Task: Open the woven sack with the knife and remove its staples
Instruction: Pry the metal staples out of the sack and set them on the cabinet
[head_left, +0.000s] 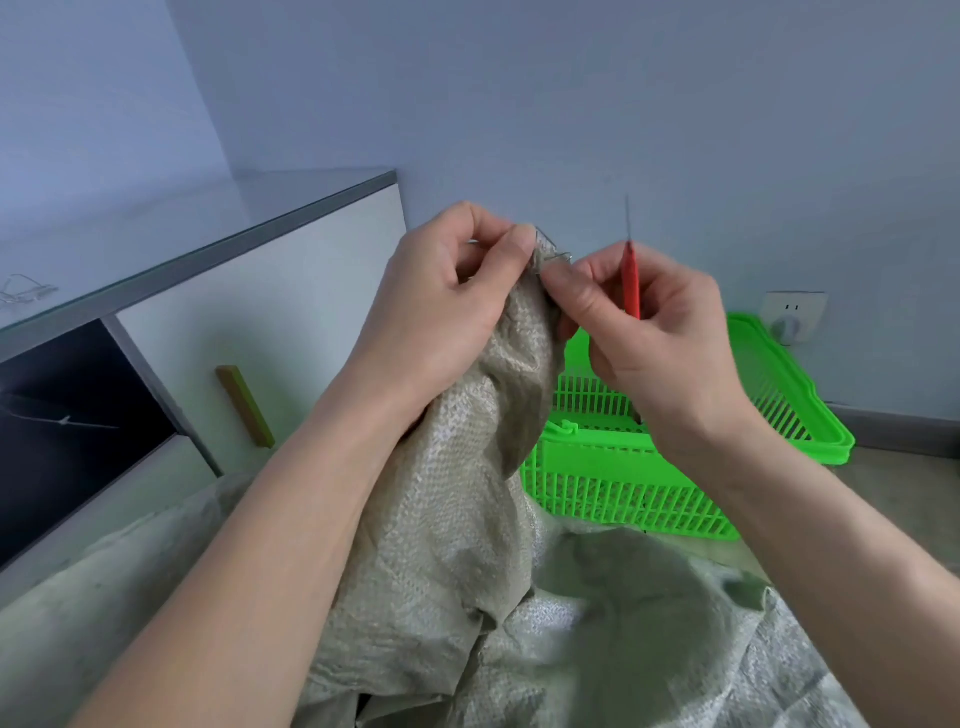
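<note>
Two hands at work, listed left to right. Left hand (441, 291): grip pinched on the raised top edge of the woven sack (457, 493), which drapes down over the floor. Staple (556, 258): bent wire standing out of that edge, between both hands, nearer the right fingertips. Right hand (649, 332): grip closed round the red knife (631, 280), blade upright, thumb and forefinger at the staple. Green basket (623, 483) behind.

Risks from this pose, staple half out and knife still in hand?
1. The right hand pinches the staple while also holding the knife, blade pointing up: a sudden release could swing the blade.
2. The left hand grips the sack right beside the staple's bent wire, so it may get pricked.
3. A freed staple could drop into the sack's folds.
</note>
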